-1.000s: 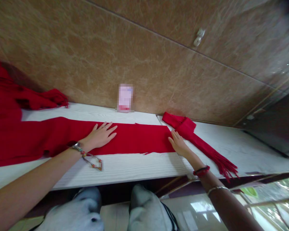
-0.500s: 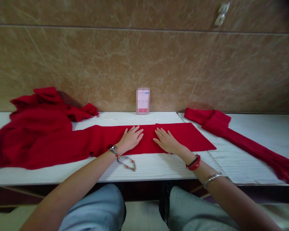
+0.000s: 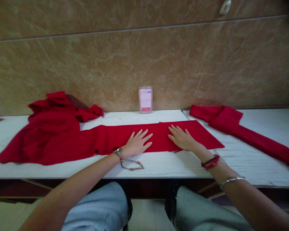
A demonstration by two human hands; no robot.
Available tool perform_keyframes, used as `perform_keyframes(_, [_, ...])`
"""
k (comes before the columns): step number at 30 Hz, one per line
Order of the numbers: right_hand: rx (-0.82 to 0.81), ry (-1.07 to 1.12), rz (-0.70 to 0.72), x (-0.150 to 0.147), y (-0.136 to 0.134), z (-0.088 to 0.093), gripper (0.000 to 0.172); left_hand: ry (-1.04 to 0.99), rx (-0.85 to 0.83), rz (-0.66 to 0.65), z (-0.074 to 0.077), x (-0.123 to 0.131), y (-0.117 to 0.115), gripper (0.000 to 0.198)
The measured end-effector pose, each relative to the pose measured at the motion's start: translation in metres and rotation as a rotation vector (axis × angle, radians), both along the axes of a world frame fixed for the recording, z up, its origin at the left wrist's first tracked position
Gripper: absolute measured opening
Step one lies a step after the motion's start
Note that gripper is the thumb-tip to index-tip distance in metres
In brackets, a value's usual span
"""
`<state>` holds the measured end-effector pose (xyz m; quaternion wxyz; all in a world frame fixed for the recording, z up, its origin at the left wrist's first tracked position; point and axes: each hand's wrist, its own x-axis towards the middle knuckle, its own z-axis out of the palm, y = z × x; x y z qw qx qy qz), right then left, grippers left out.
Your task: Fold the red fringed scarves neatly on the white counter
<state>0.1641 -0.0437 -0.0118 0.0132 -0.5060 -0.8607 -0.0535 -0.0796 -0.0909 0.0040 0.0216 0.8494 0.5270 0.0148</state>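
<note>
A long red scarf (image 3: 159, 138) lies across the white table in front of me. Its right end is folded to a slanted point, and its left part is bunched into a loose heap. My left hand (image 3: 136, 142) rests flat on the smooth stretch, fingers spread, with a ring on one finger. To its right, my right hand (image 3: 180, 137) lies palm down on the same cloth near the folded end, fingers apart. Neither hand grips the fabric. A small bit of fringe shows at the lower edge below my right hand.
A second red scarf (image 3: 227, 120), folded narrow with fringe, lies at the right. Against the tiled wall (image 3: 110, 70) leans a phone (image 3: 145, 100) with a blurred screen. The white table (image 3: 86, 171) has its front edge close to my knees.
My right hand has slid to the right over the cloth, farther from my left hand. The view has tilted and shifted slightly; the scarf's layout looks nearly the same.
</note>
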Motion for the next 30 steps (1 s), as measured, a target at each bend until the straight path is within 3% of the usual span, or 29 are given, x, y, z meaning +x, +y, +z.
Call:
perform_keyframes(3, [0.0,0.017,-0.022,-0.003,-0.002,0.002,0.044,0.036,-0.007,0.089,-0.001,-0.027,-0.008,0.05])
perform_keyframes(7, [-0.006,0.05,-0.037,-0.005,-0.004,0.003,0.044,0.106,0.006,0.314,-0.004,-0.079,-0.03,0.05])
perform_keyframes(9, [-0.007,0.065,-0.034,-0.005,-0.005,0.003,0.044,0.154,0.012,0.413,0.0,-0.093,-0.039,0.051])
perform_keyframes(12, [-0.004,0.084,-0.027,-0.004,-0.004,0.002,0.044,0.175,0.046,0.477,0.012,-0.074,-0.04,0.056])
perform_keyframes(15, [0.021,0.103,-0.011,-0.003,-0.002,-0.002,0.043,0.054,0.053,0.364,0.019,-0.016,-0.026,0.057])
perform_keyframes(18, [0.05,0.104,-0.015,-0.002,0.001,-0.008,0.044,-0.068,0.07,0.219,0.014,0.046,-0.006,0.056])
perform_keyframes(21, [0.076,0.103,-0.034,-0.001,0.004,-0.013,0.047,-0.104,0.056,0.198,0.002,0.079,0.005,0.053])
perform_keyframes(25, [0.068,0.104,-0.044,-0.001,0.004,-0.014,0.049,-0.066,0.03,0.223,-0.006,0.062,0.004,0.052])
perform_keyframes(30, [0.049,0.125,-0.043,-0.001,0.003,-0.011,0.048,0.031,0.004,0.397,-0.002,-0.008,-0.009,0.054])
